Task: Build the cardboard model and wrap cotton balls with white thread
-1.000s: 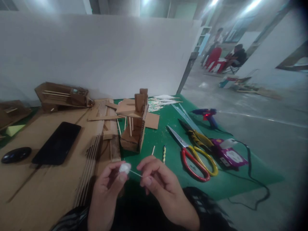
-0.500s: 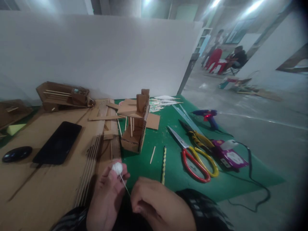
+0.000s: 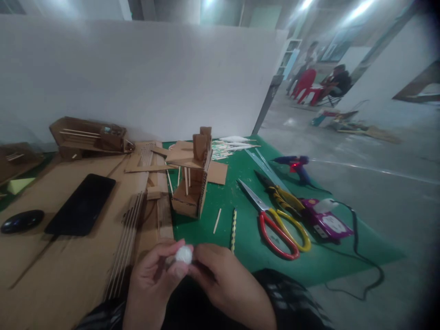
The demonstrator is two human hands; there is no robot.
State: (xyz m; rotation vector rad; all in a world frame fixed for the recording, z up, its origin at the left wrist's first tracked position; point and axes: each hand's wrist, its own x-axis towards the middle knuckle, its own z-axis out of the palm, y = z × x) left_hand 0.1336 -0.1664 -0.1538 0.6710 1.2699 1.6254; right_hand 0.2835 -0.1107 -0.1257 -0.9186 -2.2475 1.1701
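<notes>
A small white ball of thread (image 3: 184, 255) sits between the thumb and fingers of my left hand (image 3: 154, 270), low in the middle of the view. My right hand (image 3: 227, 275) is closed in a pinch right beside the ball, its fingertips partly hidden. Half a second ago a strand ran from the ball into this hand; now the strand does not show. Just beyond both hands stands a cardboard model (image 3: 190, 178) with thin stick posts. A short wooden stick (image 3: 217, 221) and a patterned yellow-and-black pencil (image 3: 233, 229) lie on the green table top.
Scissors (image 3: 271, 224), pliers (image 3: 282, 192), a purple power strip (image 3: 325, 220) with a cable and a glue gun (image 3: 295, 166) lie right. Cotton swabs (image 3: 227, 145) lie behind. Left, a phone (image 3: 80, 204) and a black mouse (image 3: 22, 221) rest on cardboard. People sit and stand far off.
My left hand has brought the ball right and down, and my right hand has met it. The strand stretched between my hands is no longer visible.
</notes>
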